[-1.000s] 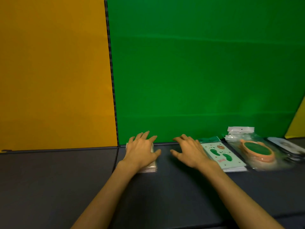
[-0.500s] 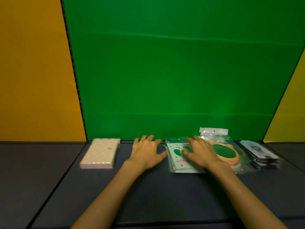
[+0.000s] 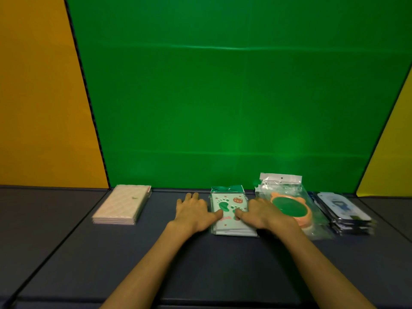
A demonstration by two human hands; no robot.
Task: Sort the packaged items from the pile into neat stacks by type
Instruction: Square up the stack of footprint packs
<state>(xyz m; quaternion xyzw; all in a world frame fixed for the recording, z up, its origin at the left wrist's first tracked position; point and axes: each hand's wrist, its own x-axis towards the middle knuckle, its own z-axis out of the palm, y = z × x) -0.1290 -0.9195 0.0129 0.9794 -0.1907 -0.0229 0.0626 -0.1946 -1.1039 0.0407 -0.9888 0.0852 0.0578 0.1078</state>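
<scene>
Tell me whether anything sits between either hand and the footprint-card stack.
Nothing visible does. The left hand and right hand flank the footprint-card stack, thumbs resting on its top card. The ring-toy bags lie beyond the right hand, not between.

The right hand hides the footprint stack's right edge.

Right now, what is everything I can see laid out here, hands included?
Cream quilted flat packets: one stack, far left on mat.
Mint footprint-print cards in clear sleeves: one stack, centre, between the hands.
Clear bags holding orange-rimmed green discs: one stack, right of centre.
Dark-edged white carded packs: one stack, far right.
Dark grey padded mat: one, underneath.
Green backdrop: one, behind; yellow panels flanking.
Left hand: flat, thumb on cards.
Right hand: flat, thumb on cards.
</scene>
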